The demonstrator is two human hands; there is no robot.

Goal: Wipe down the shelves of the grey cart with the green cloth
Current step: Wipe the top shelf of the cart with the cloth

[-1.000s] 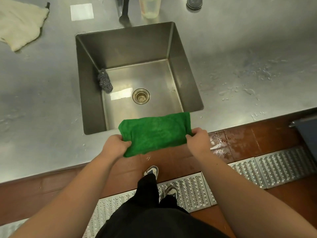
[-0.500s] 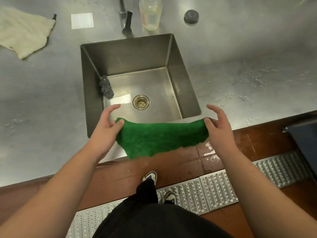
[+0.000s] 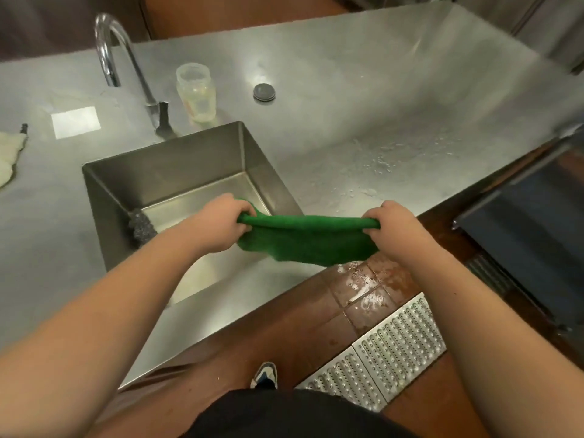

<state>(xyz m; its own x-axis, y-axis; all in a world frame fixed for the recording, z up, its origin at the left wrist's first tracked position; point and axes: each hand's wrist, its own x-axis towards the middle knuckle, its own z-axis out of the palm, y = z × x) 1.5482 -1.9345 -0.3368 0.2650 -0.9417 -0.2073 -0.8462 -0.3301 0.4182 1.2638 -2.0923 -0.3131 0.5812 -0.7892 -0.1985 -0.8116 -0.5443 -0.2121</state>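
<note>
The green cloth (image 3: 309, 240) hangs stretched between both hands, over the front right corner of the steel sink (image 3: 177, 172). My left hand (image 3: 222, 222) grips its left end and my right hand (image 3: 395, 229) grips its right end, fingers closed on the fabric. A dark grey cart (image 3: 531, 226) shows at the right edge, partly cut off by the frame; its shelves are hard to make out.
A steel wool pad (image 3: 141, 227) lies in the sink. Behind the sink stand a tap (image 3: 123, 58), a clear jar (image 3: 196, 91) and a round plug (image 3: 264, 91). A pale cloth (image 3: 9, 153) lies far left. Wet tiles (image 3: 363, 286) and metal floor grating (image 3: 388, 349) are underfoot.
The view has tilted up and turned right. Both hands closed into fists on the cloth's ends and pulled it taut, shifting it to the right over the sink's corner.
</note>
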